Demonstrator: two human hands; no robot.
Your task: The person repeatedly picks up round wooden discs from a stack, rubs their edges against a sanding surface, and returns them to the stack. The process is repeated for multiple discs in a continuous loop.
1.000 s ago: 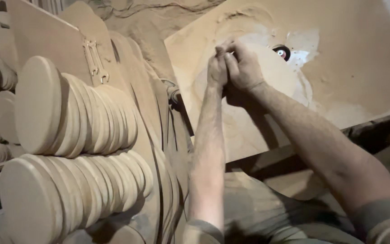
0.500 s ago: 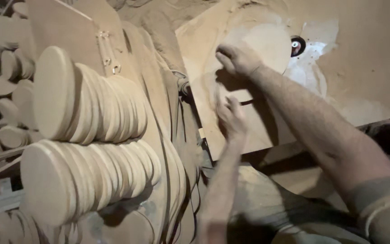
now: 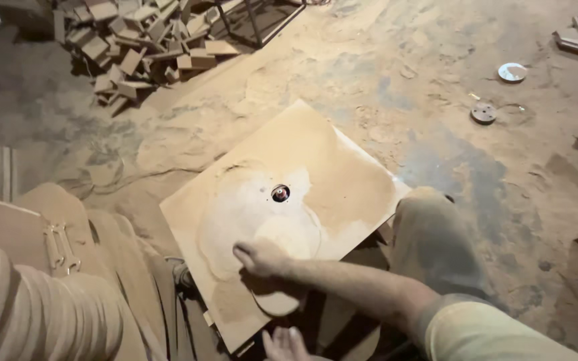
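A flat round disc of pale, dust-coated wood (image 3: 282, 264) is being pressed against the square tan board of the bench (image 3: 342, 174), just below the small dark cutter head (image 3: 280, 194) that is standing up through the board's middle; the disc's lower edge is hanging past the near edge of the board. The right hand (image 3: 260, 257) is being laid on the disc's left rim, fingers curled down over it and the palm bearing on the face. The left hand (image 3: 285, 344) is being held low at the bottom of the view, fingers spread and loose, with nothing in it. The disc is judged to be light and stiff, yet slippery under its coat of fine sawdust, so it is best gripped at opposite rims, well clear of the cutter. A row of similar pale wooden discs (image 3: 41, 311) is being kept on edge at the left, beside two small spanners (image 3: 60, 249).
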